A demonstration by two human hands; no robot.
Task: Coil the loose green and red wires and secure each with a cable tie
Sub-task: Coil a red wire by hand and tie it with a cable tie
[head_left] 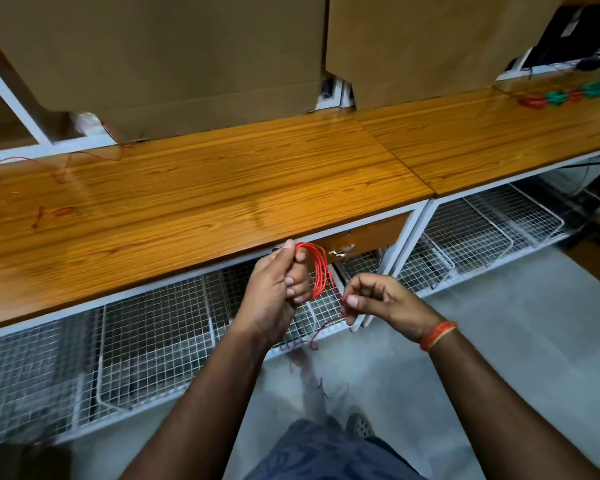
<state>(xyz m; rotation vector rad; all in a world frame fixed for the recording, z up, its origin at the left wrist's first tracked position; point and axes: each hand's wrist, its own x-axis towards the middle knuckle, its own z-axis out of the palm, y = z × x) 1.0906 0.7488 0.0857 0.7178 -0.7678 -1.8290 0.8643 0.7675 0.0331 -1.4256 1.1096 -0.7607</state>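
**Red wire coiled in the left hand, off the front edge**

While the left hand [278, 282] clenches a red wire coil [317, 268] just off the front edge of the wooden surface [201, 188], the right hand [378, 299] pinches the wire's loose tail [326, 327], which trails down towards the floor. More loose red wire [54, 164] lies near the surface's back left corner. Finished red and green coils [568, 95] sit in a row at the far right, by the back edge.

Red wire [318, 268], orange wood-grain benchtop [201, 181], brown cardboard [174, 53], white wire-mesh baskets [153, 341], orange wristband [437, 336].
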